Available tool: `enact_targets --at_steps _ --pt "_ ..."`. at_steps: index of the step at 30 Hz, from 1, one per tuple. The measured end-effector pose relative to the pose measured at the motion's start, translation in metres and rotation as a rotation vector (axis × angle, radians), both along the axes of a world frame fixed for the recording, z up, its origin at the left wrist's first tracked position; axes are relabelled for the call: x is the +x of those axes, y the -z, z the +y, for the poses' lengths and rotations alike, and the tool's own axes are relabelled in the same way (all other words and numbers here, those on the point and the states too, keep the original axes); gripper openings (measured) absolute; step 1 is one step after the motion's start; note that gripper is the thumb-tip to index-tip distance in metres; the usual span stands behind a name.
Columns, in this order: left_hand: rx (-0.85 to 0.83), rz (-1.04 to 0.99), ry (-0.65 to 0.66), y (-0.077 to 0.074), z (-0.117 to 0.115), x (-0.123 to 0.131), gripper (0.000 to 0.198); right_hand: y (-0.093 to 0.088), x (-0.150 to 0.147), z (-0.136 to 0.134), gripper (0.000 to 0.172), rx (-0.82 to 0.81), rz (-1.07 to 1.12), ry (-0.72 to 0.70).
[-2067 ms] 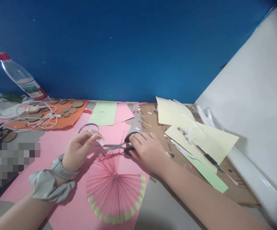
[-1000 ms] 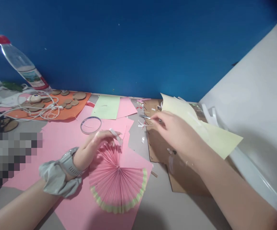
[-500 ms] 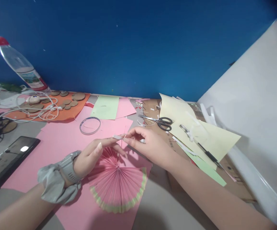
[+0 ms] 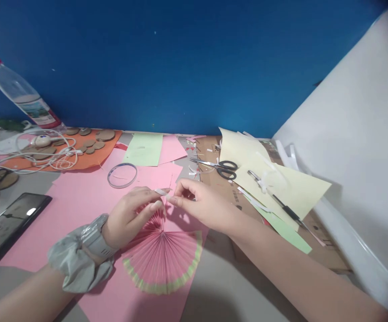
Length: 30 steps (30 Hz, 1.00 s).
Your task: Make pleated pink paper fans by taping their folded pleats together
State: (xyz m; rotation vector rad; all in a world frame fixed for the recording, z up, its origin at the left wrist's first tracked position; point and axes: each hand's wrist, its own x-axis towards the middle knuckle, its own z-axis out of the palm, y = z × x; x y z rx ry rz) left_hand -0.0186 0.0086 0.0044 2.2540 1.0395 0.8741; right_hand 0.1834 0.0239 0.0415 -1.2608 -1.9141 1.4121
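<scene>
A pleated pink paper fan (image 4: 163, 259) with a pale green edge lies on a large pink sheet (image 4: 73, 210). My left hand (image 4: 132, 217), with a grey watch and scrunchie at the wrist, hovers over the fan's upper left and pinches one end of a small white strip of tape (image 4: 162, 192). My right hand (image 4: 202, 205) pinches the strip's other end, just above the fan's top. Both hands meet at the strip. Black-handled scissors (image 4: 219, 166) lie free on the cardboard beyond my right hand.
A clear tape roll (image 4: 122, 175) lies on the pink sheet. Cream sheets (image 4: 281, 183), a pen (image 4: 283, 205) and a green strip lie right. A phone (image 4: 6, 223) is at the left, with a bottle (image 4: 23, 96), white cable (image 4: 46, 156) and orange sheet behind. A white board (image 4: 355, 147) slopes at right.
My right hand carried the scissors from beside the fan to the cardboard, let them go, and came back to pinch the tape strip that my left hand holds.
</scene>
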Motion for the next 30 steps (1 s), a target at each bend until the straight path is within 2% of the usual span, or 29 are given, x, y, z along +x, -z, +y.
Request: enact_targets --at_steps 3,5,11,13,17,20,22,26,28,30 --pt "0.162 0.113 -0.112 0.000 -0.001 0.000 0.031 -0.003 -0.002 -0.002 0.027 -0.021 -0.001 0.000" --pt "0.208 0.146 -0.155 0.001 -0.001 -0.003 0.035 -0.003 -0.003 -0.003 0.030 -0.043 0.006 -0.012" --pt "-0.001 -0.073 -0.234 0.000 0.004 -0.007 0.016 0.006 -0.004 -0.002 0.029 -0.120 0.055 -0.028" --pt "-0.035 -0.131 -0.220 0.000 0.004 -0.006 0.014 0.008 -0.004 -0.002 0.029 -0.133 0.041 -0.053" --pt "-0.002 -0.134 -0.200 0.000 0.002 -0.004 0.011 0.010 -0.002 -0.001 0.030 -0.101 -0.057 -0.068" --pt "0.075 -0.094 -0.260 0.001 0.002 -0.006 0.011 0.011 0.002 0.000 0.039 -0.041 -0.174 -0.052" --pt "0.069 -0.125 -0.279 0.001 0.001 -0.007 0.014 0.010 0.003 0.000 0.044 0.010 -0.206 -0.040" --pt "-0.066 -0.180 -0.188 0.001 -0.002 -0.003 0.019 0.004 0.000 -0.003 0.026 0.189 -0.112 -0.019" --pt "-0.082 -0.162 -0.171 0.000 -0.003 -0.001 0.019 -0.001 -0.002 -0.006 0.018 0.216 -0.087 -0.052" --pt "-0.080 -0.138 -0.179 0.000 -0.004 0.001 0.019 -0.005 -0.003 -0.009 0.018 0.192 -0.098 -0.100"
